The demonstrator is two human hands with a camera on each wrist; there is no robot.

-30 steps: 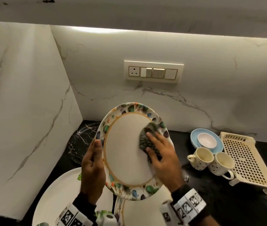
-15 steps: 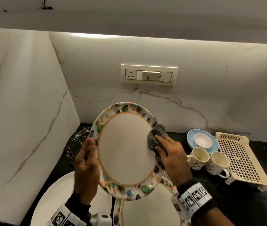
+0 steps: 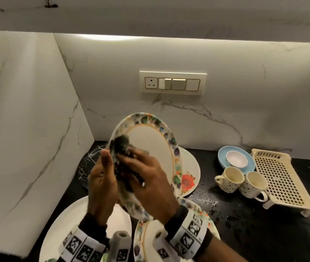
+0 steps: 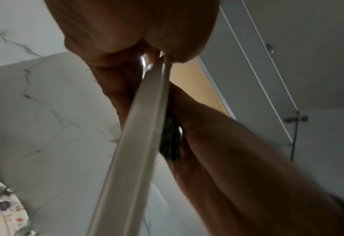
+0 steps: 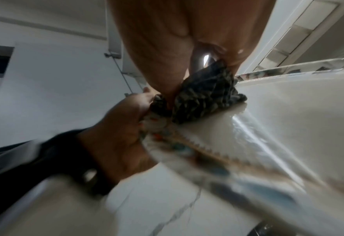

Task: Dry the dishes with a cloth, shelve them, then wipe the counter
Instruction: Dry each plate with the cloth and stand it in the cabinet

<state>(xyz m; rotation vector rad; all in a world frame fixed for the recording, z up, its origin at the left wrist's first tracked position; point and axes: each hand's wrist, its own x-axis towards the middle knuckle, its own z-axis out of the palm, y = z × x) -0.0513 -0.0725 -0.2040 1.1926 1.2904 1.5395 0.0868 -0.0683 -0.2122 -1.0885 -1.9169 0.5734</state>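
Plate [image 3: 151,146] with a leaf-and-flower rim stands tilted on edge above the near left of the black counter [image 3: 245,224], lifted clear of the other dishes. Left hand [image 3: 101,184] grips its left rim, thumb on the front face and fingers behind it, as the left wrist view shows edge-on. Right hand [image 3: 150,184] clutches a bunched, dark checked cloth [image 3: 122,148] and presses it against the plate's face at the left rim, right beside the left thumb (both hands blur here, so the exact finger lie is hard to read). In the right wrist view the cloth [image 5: 205,94] sits squeezed between the right fingers and the glossy plate surface.

Below the hands lie a large white plate [image 3: 59,235] on the near left and a second patterned plate [image 3: 209,224] just right of it. Behind the held plate a white plate with a red rose [image 3: 188,178] rests on the counter. Farther right, two cream mugs [image 3: 241,180] stand side by side, touching or nearly so. Beyond them a blue plate [image 3: 224,157] carries a small white bowl [image 3: 236,158]. At the far right sits a cream perforated rack [image 3: 281,176]. Water drops [image 3: 205,197] speckle the counter between the plates and mugs. On the marble wall above is a switch panel [image 3: 172,83].
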